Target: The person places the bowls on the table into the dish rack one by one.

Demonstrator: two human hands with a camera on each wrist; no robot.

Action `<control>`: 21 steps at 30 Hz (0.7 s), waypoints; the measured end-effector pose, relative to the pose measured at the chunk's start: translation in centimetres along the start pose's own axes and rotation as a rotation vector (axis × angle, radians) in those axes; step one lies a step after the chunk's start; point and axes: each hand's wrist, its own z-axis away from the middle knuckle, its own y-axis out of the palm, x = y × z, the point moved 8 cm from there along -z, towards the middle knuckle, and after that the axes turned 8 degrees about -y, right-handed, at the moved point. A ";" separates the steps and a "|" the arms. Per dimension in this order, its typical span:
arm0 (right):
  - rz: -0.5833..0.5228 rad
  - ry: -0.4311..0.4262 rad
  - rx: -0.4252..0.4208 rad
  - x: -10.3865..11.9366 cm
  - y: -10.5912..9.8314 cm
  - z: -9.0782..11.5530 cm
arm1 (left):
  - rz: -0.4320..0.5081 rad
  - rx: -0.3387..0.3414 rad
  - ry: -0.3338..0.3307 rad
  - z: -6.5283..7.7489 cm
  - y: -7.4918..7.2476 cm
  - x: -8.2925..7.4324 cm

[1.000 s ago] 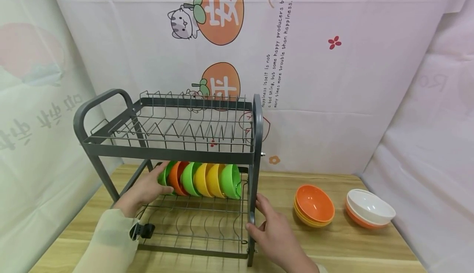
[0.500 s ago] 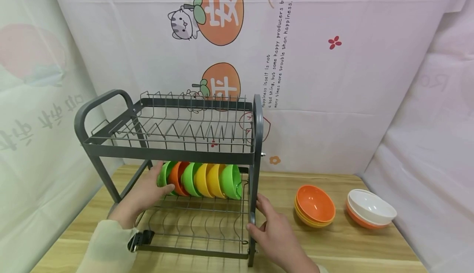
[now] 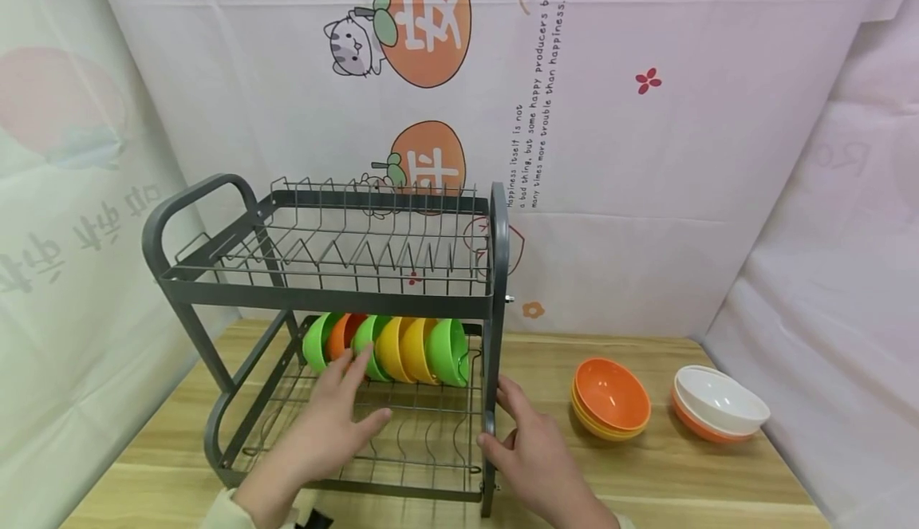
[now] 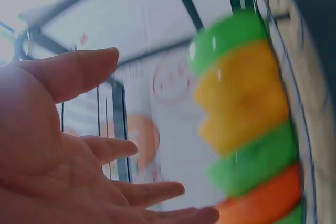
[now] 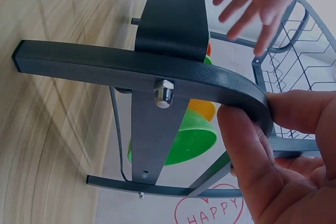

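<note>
A dark grey two-tier dish rack (image 3: 330, 298) stands on the wooden table. Along the back of its lower tier, several bowls stand on edge in a row: green (image 3: 319, 341), orange, yellow and, at the right end, green (image 3: 448, 349). My left hand (image 3: 326, 433) hovers in front of the row with fingers spread, holding nothing; its palm fills the left of the left wrist view (image 4: 68, 156). With thumb and fingers, my right hand (image 3: 534, 449) grips the curved bar (image 5: 244, 90) at the rack's front right.
On the table (image 3: 646, 481) right of the rack sits a stack with an orange bowl (image 3: 610, 393) on top of yellow. Farther right, a white bowl (image 3: 721, 400) lies nested over an orange one. Printed cloth (image 3: 610, 162) hangs behind and at both sides.
My left hand has come away from the left end of the bowl row, moving right and toward me, which uncovers the leftmost green bowl. The right hand keeps its hold on the rack.
</note>
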 end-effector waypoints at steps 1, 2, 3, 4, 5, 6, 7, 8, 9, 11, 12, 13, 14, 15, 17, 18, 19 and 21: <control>-0.002 -0.002 0.000 0.0 0.0 0.0 | 0.026 0.016 0.016 0.2 0.5 -0.5; -0.003 -0.001 0.000 0.0 -0.1 0.1 | 0.057 0.035 0.033 0.4 1.1 -1.0; -0.006 -0.001 0.001 0.0 -0.1 0.1 | 0.090 0.056 0.050 0.5 1.7 -1.5; -0.009 -0.002 0.002 0.0 -0.1 0.2 | 0.121 0.082 0.062 0.7 2.3 -1.9; -0.013 0.001 0.003 0.0 -0.2 0.2 | 0.154 0.109 0.074 0.7 2.9 -2.4; -0.017 0.007 0.006 0.0 -0.2 0.2 | 0.187 0.134 0.086 0.8 3.4 -2.8; -0.020 0.012 0.009 0.0 -0.2 0.3 | 0.211 0.157 0.098 0.8 4.0 -3.1; -0.021 0.019 0.013 0.0 -0.2 0.3 | 0.229 0.178 0.104 0.8 4.4 -3.4; -0.024 0.025 0.018 0.0 -0.2 0.3 | 0.237 0.193 0.114 0.8 4.8 -3.6; -0.033 0.034 0.025 0.1 -0.1 0.3 | 0.249 0.212 0.136 0.7 5.5 -4.1; -0.037 0.035 0.027 0.1 -0.1 0.3 | 0.254 0.217 0.146 0.7 5.8 -4.3; -0.040 0.032 0.027 0.2 -0.1 0.3 | 0.253 0.220 0.159 0.7 6.0 -4.5; -0.042 0.033 0.026 0.2 -0.1 0.3 | 0.259 0.225 0.172 0.6 6.2 -4.7; -0.048 0.030 0.023 0.2 -0.1 0.3 | 0.271 0.231 0.185 0.6 6.4 -4.9; -0.051 0.025 0.015 0.2 -0.2 0.3 | 0.297 0.247 0.202 0.5 6.8 -5.3; -0.055 0.025 0.013 0.2 -0.2 0.3 | 0.314 0.258 0.205 0.4 7.1 -5.4; -0.060 0.023 0.009 0.2 -0.2 0.4 | 0.333 0.271 0.206 0.4 7.3 -5.6; -0.090 0.021 0.011 0.1 -0.2 0.4 | 0.358 0.290 0.199 0.2 7.8 -5.7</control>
